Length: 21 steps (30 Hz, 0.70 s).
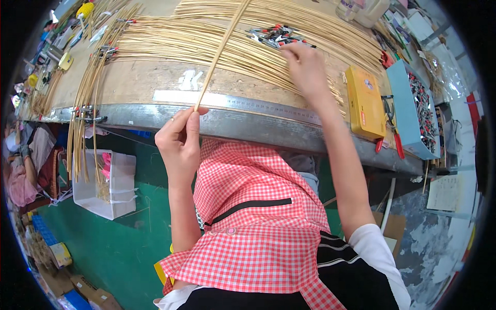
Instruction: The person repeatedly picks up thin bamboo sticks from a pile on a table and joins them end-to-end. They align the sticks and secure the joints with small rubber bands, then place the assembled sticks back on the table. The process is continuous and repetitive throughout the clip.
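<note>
Between the thumb and fingers of my left hand (179, 139), at the table's front edge, are the near ends of a few thin tan sticks (219, 51). They look like cane or bamboo and slant up and away across the table. My right hand (309, 72) is over a long bundle of similar sticks (170, 44), beside a small heap of spring clamps (269, 36) with red tips. Its fingers are curled together; whatever they may hold is hidden. A steel ruler (243, 104) lies along the front edge between my hands.
On the right are a yellow box (366, 103), red-handled pliers (388, 116) and a blue box (400, 88) full of clamps. Clamped sticks (82, 129) overhang the table's left front edge above a white bin (121, 196). Another person (26, 178) is at far left.
</note>
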Available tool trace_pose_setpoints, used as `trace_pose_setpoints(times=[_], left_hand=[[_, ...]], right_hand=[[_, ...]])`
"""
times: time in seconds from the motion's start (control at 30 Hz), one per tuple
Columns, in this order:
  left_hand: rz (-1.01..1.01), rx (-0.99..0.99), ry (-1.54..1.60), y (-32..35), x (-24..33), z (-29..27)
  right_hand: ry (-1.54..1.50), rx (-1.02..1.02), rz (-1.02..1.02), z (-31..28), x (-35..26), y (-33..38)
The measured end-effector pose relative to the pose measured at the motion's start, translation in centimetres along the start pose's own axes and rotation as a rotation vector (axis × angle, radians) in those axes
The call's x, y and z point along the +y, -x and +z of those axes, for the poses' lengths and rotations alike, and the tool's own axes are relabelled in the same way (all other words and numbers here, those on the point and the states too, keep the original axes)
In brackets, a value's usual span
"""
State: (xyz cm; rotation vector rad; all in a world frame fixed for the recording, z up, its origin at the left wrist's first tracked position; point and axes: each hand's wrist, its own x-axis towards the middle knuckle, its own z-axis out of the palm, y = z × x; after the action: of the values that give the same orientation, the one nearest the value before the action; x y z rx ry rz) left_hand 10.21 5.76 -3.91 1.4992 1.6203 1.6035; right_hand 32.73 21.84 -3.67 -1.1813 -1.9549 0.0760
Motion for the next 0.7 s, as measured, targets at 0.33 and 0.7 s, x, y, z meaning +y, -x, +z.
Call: trace_pose_setpoints(times=[0.33,0.7], left_hand=[[-0.244,-0.107,0.446,0.4,-0.6,0.6],[-0.227,-0.175,0.42,1.6,0.2,1.8]], right_hand=[[0.31,-0.247,-0.019,-1.0,9.1,-1.1],[-0.742,-0.263,0.464,-4.6,-5.9,5.2]])
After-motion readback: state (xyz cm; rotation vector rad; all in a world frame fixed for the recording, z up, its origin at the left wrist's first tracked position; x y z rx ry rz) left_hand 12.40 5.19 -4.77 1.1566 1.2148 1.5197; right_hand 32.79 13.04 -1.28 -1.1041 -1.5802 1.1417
